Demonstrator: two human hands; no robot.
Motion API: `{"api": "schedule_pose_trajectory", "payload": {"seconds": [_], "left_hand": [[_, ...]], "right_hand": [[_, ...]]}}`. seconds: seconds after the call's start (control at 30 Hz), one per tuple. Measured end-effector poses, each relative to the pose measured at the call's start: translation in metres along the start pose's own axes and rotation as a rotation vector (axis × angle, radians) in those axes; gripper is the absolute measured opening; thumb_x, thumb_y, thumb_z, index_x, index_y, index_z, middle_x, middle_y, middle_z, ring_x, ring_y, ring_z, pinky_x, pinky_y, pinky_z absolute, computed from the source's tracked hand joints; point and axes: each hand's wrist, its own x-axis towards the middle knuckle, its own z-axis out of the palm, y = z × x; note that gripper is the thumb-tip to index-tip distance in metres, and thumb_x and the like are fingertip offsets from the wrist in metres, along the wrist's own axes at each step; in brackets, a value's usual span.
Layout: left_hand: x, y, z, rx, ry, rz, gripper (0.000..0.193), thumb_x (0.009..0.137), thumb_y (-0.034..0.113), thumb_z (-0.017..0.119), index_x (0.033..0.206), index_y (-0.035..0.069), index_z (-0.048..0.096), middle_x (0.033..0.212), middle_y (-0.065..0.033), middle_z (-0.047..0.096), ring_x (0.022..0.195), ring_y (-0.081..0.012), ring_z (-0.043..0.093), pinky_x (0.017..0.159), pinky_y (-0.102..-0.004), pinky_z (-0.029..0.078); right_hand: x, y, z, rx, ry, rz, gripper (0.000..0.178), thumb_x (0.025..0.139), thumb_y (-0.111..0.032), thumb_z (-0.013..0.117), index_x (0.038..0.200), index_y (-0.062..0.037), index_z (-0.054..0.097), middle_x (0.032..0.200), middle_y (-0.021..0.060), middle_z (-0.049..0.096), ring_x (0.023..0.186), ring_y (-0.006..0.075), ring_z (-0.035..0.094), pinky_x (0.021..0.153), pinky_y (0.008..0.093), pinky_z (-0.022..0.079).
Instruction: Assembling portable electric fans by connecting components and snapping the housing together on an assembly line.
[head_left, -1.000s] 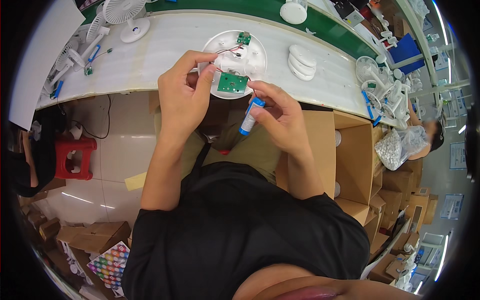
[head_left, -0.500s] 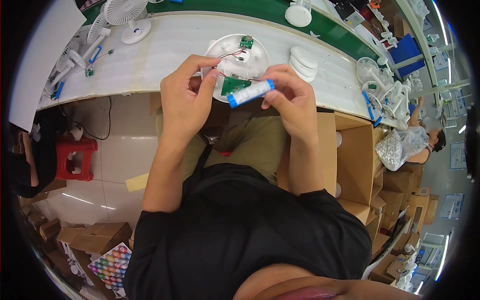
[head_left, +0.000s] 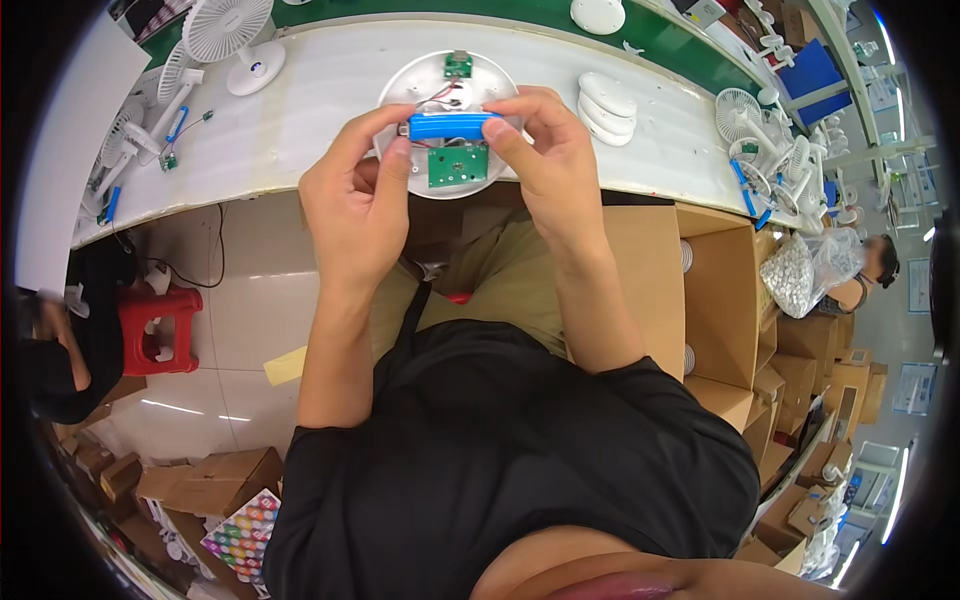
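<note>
Both hands hold a blue cylindrical battery (head_left: 452, 126) level, just above a round white fan base (head_left: 420, 85) on the white bench. My left hand (head_left: 352, 195) pinches the battery's left end and my right hand (head_left: 545, 160) grips its right end. Under the battery a green circuit board (head_left: 458, 166) lies in the base. A smaller green board (head_left: 459, 65) sits at the base's far rim. Thin red wires (head_left: 436, 95) run across the base between them.
Small white desk fans (head_left: 232, 35) lie on the bench (head_left: 320, 110) at left. A stack of white oval covers (head_left: 607, 100) sits right of the base. Open cardboard boxes (head_left: 725, 290) stand at right, a red stool (head_left: 160, 330) at left. Other people work at either side.
The battery went from hanging in my right hand below the base to lying level above the circuit board, now pinched at both ends. Both hands moved up toward the base.
</note>
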Motion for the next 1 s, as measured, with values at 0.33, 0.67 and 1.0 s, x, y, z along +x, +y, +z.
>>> {"api": "schedule_pose_trajectory", "payload": {"seconds": [0.33, 0.67, 1.0], "left_hand": [[0.0, 0.009, -0.014, 0.045, 0.033, -0.032, 0.02, 0.089, 0.006, 0.069, 0.108, 0.001, 0.067, 0.089, -0.0069, 0.067, 0.06, -0.0045, 0.049, 0.053, -0.0147, 0.041], [0.001, 0.022, -0.018, 0.021, 0.029, 0.008, 0.02, 0.088, 0.005, 0.07, 0.108, 0.0, 0.066, 0.088, -0.0078, 0.067, 0.063, -0.0055, 0.052, 0.056, -0.015, 0.043], [-0.001, 0.028, -0.025, 0.063, 0.02, -0.02, 0.018, 0.091, 0.002, 0.064, 0.108, -0.001, 0.066, 0.096, -0.0098, 0.069, 0.07, -0.008, 0.056, 0.062, -0.0161, 0.045]], "right_hand": [[-0.001, -0.009, 0.003, 0.261, -0.176, 0.028, 0.024, 0.081, 0.002, 0.068, 0.105, -0.0014, 0.069, 0.106, 0.0069, 0.056, 0.085, 0.0163, 0.056, 0.073, 0.0233, 0.049], [0.002, -0.018, 0.001, 0.304, -0.273, 0.061, 0.028, 0.082, 0.009, 0.063, 0.109, 0.0006, 0.066, 0.109, 0.0083, 0.055, 0.094, 0.0176, 0.055, 0.08, 0.0232, 0.05], [-0.005, -0.024, 0.008, -0.074, -0.194, 0.012, 0.031, 0.08, 0.009, 0.065, 0.11, -0.0012, 0.067, 0.108, 0.0064, 0.057, 0.088, 0.0149, 0.057, 0.078, 0.0208, 0.048]]}}
